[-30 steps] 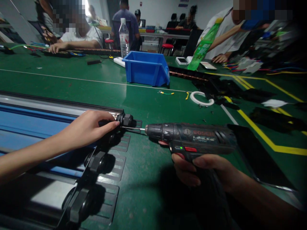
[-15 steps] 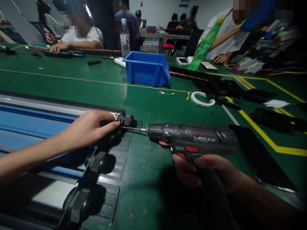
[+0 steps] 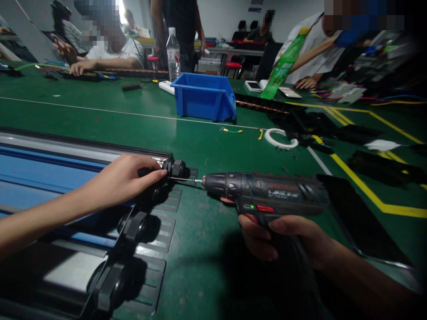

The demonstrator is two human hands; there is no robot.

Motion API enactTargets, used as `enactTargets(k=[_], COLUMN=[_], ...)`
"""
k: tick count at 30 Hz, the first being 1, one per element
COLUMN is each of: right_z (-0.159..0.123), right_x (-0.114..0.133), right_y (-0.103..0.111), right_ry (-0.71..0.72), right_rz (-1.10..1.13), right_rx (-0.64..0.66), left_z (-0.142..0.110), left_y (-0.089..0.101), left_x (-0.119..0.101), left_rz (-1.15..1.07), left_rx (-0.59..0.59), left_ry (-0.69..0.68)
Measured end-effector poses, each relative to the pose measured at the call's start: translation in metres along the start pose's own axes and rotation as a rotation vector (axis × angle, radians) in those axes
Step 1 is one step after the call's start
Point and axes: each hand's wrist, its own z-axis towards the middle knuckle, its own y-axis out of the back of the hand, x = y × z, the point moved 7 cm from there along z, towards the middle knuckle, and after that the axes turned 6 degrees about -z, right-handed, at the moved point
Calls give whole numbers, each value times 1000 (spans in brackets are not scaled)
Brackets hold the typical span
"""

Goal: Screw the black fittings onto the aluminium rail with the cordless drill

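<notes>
My right hand [image 3: 287, 235] is wrapped round the handle of a black Bosch cordless drill [image 3: 267, 191], index finger on its red trigger. A small green light glows on the drill. Its long thin bit [image 3: 183, 179] points left and reaches the end plate [image 3: 129, 224] of a long blue-and-silver housing [image 3: 50, 171], just below a black cable gland [image 3: 176, 167]. There my left hand [image 3: 126, 178] is closed at the plate's far corner, thumb beside the gland; its other fingertips are partly hidden. More black glands [image 3: 138, 226] line the plate, with slotted tabs [image 3: 165, 233] sticking out beyond them.
A blue bin [image 3: 205, 98] stands ahead, between a clear bottle [image 3: 173, 55] and a tilted green bottle [image 3: 285, 64]. A white ring [image 3: 281, 138] and a short green-yellow wire [image 3: 232, 131] lie nearer. A dark tablet-like slab [image 3: 360, 222] lies right of the drill. Several people are around.
The drill's small light has turned green. Both hands and the drill stay almost where they were. A standing person in dark clothes has come into view behind the clear bottle.
</notes>
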Motion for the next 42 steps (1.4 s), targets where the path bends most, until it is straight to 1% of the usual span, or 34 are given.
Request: enactTargets(k=[8, 15, 21, 23, 30, 40, 42], right_z=[1, 0, 2, 2, 0, 2, 2], right_x=[0, 0, 0, 0, -3, 0, 1], right_y=[0, 1, -2, -2, 2, -1, -2], right_ry=[8, 31, -12, -7, 2, 10, 20], right_rz=[66, 61, 39, 44, 47, 34, 42], right_rx=[-6, -5, -8, 4, 4, 1, 18], left_z=[0, -1, -1, -1, 0, 0, 0], left_y=[0, 1, 0, 0, -1, -2, -2], left_x=[1, 0, 1, 1, 1, 3, 3], left_rz=[2, 13, 7, 7, 11, -12, -12], left_rx=[-7, -13, -13, -8, 0, 23, 21], left_ry=[2, -8, 0, 3, -9, 1, -2])
